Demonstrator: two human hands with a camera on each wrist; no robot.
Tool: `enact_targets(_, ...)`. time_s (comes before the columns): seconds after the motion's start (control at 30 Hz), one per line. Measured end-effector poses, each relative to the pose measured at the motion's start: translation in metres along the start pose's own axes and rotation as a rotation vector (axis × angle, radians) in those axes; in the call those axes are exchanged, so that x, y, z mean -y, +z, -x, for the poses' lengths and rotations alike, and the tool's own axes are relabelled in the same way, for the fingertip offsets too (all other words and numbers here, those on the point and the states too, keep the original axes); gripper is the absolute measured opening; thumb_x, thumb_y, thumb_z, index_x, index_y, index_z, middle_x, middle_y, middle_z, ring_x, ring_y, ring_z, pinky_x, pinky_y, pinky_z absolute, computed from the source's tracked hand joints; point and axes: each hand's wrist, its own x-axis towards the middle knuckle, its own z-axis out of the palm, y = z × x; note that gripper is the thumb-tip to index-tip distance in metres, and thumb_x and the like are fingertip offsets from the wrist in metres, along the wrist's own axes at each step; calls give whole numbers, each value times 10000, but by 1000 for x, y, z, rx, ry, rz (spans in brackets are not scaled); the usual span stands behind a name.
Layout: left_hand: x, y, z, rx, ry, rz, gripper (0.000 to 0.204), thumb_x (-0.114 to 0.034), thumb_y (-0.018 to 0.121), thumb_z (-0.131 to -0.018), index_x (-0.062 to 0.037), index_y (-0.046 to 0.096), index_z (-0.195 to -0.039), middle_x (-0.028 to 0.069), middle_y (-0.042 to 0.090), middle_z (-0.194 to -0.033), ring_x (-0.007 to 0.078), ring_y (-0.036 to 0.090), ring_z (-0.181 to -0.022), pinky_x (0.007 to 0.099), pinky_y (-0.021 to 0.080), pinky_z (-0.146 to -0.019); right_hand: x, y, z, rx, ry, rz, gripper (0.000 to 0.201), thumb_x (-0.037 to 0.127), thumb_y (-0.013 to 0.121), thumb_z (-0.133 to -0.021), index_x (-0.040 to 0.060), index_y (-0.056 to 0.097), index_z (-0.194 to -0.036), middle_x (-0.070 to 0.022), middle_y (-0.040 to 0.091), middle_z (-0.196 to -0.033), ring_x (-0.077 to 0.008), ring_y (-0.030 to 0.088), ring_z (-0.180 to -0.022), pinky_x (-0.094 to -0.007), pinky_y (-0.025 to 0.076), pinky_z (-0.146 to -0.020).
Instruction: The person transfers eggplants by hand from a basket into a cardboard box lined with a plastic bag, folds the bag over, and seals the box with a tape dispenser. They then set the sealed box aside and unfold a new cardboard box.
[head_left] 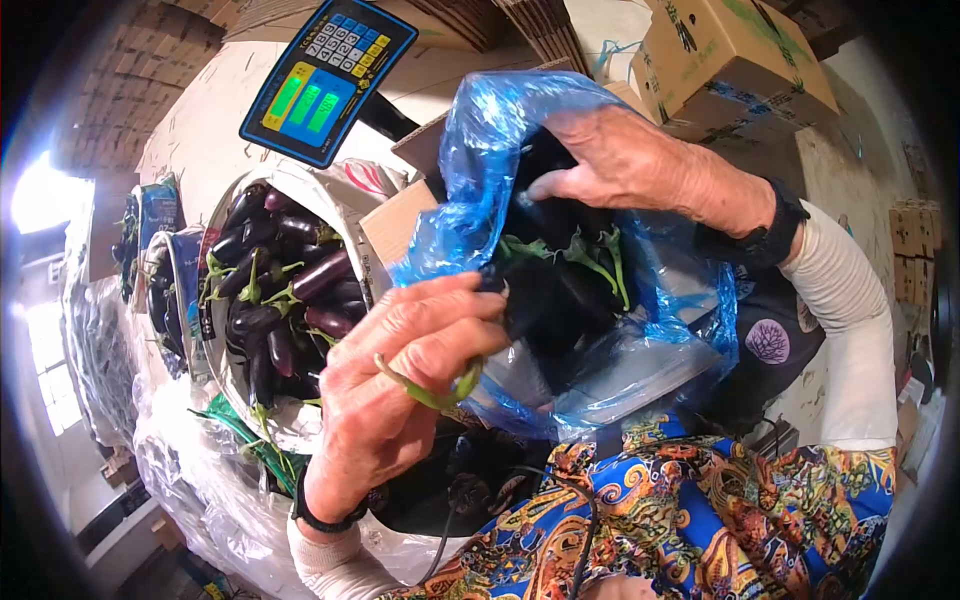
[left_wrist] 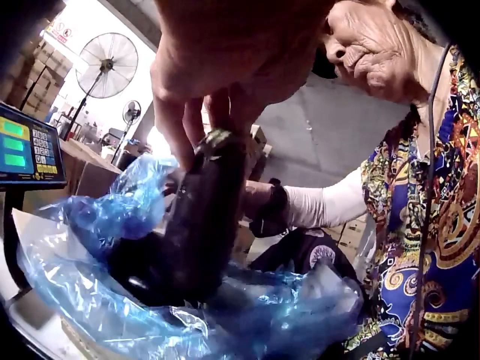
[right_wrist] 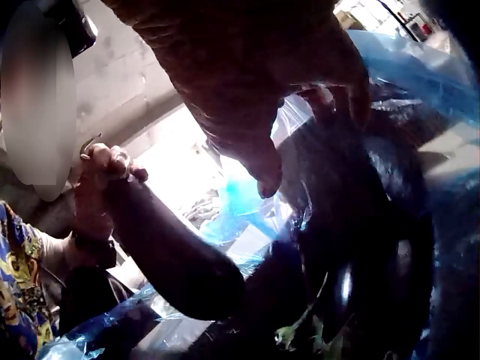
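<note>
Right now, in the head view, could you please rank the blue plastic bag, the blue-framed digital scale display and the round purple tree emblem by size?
Blue plastic bag
Digital scale display
Purple emblem

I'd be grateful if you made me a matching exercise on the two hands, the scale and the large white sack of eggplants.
1. Left hand
2. Right hand
3. Scale
4. White sack

A. Blue casing, lit green displays
B. Packed with loose eggplants
C. Gripping one eggplant by its stem end
D. Thumb spread, at the blue plastic

Pairs: 1-C, 2-D, 3-A, 4-B
</note>
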Motion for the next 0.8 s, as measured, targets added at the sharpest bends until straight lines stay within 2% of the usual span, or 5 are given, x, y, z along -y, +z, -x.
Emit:
enact_targets(0.2, 16, -54, 36, -377, -13, 259, 240, -67, 520, -942, 74, 597, -1120, 260, 620, -1191, 368, 607, -1136, 461, 486, -987, -3, 3, -32, 14, 176, 363, 456, 455, 743, -787, 18, 672, -893, -190, 641, -796, -371, 639, -747, -444, 513, -711)
enact_targets(0.4, 19, -114, 115, -861, -416, 77, 262, -63, 501, -992, 22, 594, -1223, 171, 636, -1236, 200, 625, -1102, 301, 508, -926, -33, 11, -66, 108, -478, 521, 332, 362, 679, -886, 89, 652, -1072, -163, 569, -819, -337, 583, -762, -441, 458, -703)
enact_targets(0.47, 35, -126, 141, -913, -519, -43, 253, -91, 522, -994, 6, 616, -1209, 141, 660, -1196, 186, 636, -1069, 312, 518, -906, -20, 27, -74, 269, -60, -10, 367, 360, 648, -915, 53, 619, -1114, -167, 621, -907, -359, 613, -851, -434, 474, -773)
enact_targets(0.63, 100, -145, 223, -1099, -734, 13, 231, -106, 554, -978, -26, 650, -1173, 103, 660, -1149, 172, 641, -1031, 356, 558, -886, -1, 34, -95, 355, 111, 55, 420, 348, 568, -975, 33, 574, -1254, -200, 655, -1143, -359, 639, -1040, -385, 495, -884)
enact_targets(0.8, 160, -137, 292, -1353, -775, 255, 233, -66, 539, -986, -1, 596, -1203, 116, 640, -1133, 221, 639, -1037, 383, 563, -926, -16, 40, -122, 683, 296, 81, 521, 504, 452, -1004, 43, 670, -1113, -146, 650, -909, -268, 613, -832, -352, 492, -854)
